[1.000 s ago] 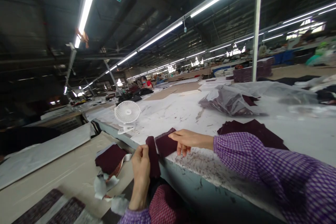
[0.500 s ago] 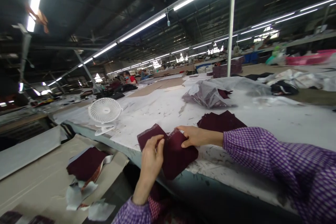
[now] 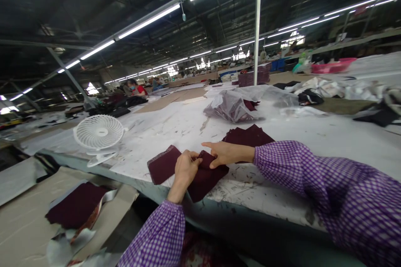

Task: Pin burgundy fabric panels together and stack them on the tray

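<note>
A maroon fabric piece (image 3: 200, 185) lies at the table's front edge with its upper part folded over. My left hand (image 3: 185, 171) pinches it at the left side of the fold, thumb against fingers. From the right, my right hand (image 3: 230, 153) reaches over the same piece; its index finger stretches out above the cloth, apart from the thumb, which touches the folded part. Left of my left hand is a separate maroon piece (image 3: 163, 164) with a pale, speckled upper edge. A fanned stack of maroon pieces (image 3: 249, 134) sits behind my right wrist, partly hidden by it.
A white fan (image 3: 99, 132) stands at the table's left edge. Beyond the stack lies a clear plastic bag (image 3: 230, 106) with maroon cloth inside. On a lower surface at left are maroon cloth (image 3: 77, 206) and pale scraps. A person in red (image 3: 138, 89) is far back.
The view has swung right, so things appear farther left. The held piece's upper part is now folded over, and my right index finger has lifted off the cloth.
</note>
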A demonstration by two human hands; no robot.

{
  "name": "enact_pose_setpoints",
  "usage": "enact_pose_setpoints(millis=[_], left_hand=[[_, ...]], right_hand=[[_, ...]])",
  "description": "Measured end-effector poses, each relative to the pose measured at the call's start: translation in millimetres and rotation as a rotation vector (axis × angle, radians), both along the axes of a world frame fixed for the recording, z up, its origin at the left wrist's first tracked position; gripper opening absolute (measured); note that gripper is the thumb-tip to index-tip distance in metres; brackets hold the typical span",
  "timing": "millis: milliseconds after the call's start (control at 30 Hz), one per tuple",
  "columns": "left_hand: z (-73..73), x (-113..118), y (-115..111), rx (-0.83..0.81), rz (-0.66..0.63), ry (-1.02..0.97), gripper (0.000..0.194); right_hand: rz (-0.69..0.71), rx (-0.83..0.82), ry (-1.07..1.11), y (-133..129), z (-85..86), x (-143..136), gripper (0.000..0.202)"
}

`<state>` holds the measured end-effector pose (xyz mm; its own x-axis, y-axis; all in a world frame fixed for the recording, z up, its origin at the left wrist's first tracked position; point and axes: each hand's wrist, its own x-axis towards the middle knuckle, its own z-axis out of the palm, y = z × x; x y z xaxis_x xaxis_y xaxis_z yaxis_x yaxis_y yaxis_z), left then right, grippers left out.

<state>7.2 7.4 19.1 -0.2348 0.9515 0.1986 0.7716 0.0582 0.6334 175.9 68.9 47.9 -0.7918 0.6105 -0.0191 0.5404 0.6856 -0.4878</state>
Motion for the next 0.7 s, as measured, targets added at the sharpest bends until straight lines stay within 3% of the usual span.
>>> enact_pose_setpoints(millis=[67, 167, 233, 467, 700], left_hand=[[1.3, -0.5, 0.4, -0.021, -0.015, 0.126, 0.016], [3.9, -1.1, 2.1, -0.041, -0.022, 0.281, 0.022], [4.7, -0.9, 3.6, -0.040, -0.007, 0.329, 0.023], [-4.5, -3.5, 7.0, 0.039, -0.074, 0.383, 0.025], [-4.3, 0.3, 2.4, 0.056, -0.141, 0.521, 0.028]], right_hand=[[0.019, 0.102, -0.005, -0.5, 2.3, 3.1, 0.079], [0.007, 0.338, -0.035, -2.5, 3.3, 6.2, 0.039], [-0.004, 0.439, -0.055, -2.5, 0.4, 7.0, 0.025], [0.008, 0.425, -0.093, 3.7, -15.3, 5.8, 0.029], [0.021, 0.364, -0.077, 9.2, -13.0, 5.8, 0.027]])
